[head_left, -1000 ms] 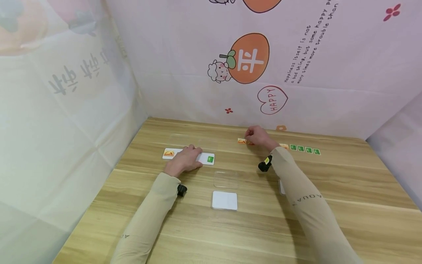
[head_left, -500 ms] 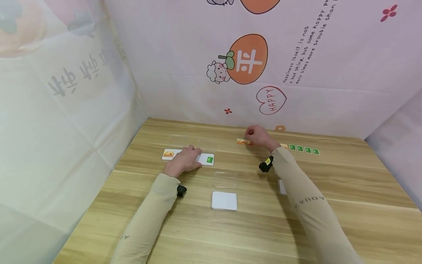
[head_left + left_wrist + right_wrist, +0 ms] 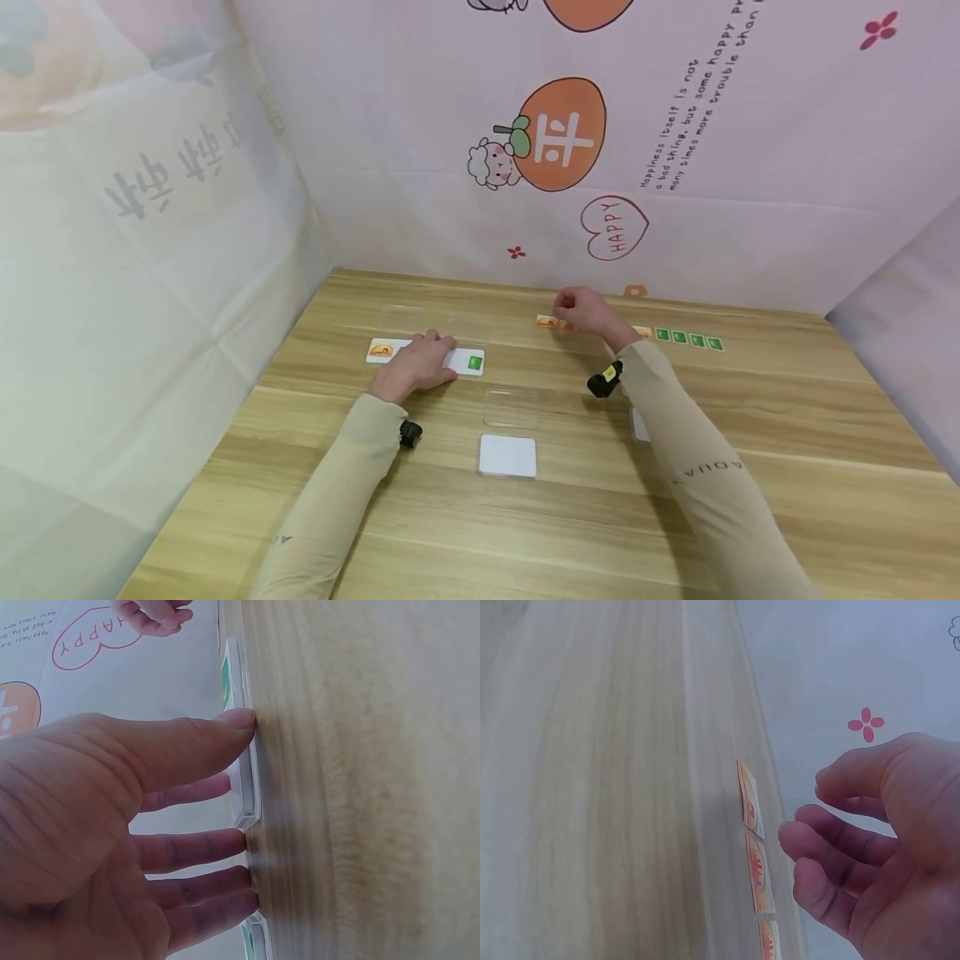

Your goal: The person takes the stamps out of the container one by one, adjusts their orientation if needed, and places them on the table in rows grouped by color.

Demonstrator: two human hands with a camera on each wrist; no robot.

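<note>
My left hand [image 3: 416,365] grips a flat clear case holding a white card with a green picture [image 3: 468,362]. In the left wrist view the thumb [image 3: 238,720] lies on the case's near edge, with the index finger on its far side. Just left, partly under the hand, lies a white card with an orange picture [image 3: 380,350]. My right hand [image 3: 587,310] hovers near the back edge over a row of small orange picture cards [image 3: 547,322]. Its fingers curl loosely, and the right wrist view shows a gap between thumb and fingers, with nothing between them.
Several small green picture cards [image 3: 697,341] continue the back row to the right. Centre-front are a clear empty lid [image 3: 511,408] and a white cased card [image 3: 507,456]. Another case [image 3: 639,425] is half hidden by the right sleeve. A printed cloth [image 3: 435,200] stands behind the table.
The head view has shifted slightly. Both hands stay nearly where they were, and no card has visibly moved.
</note>
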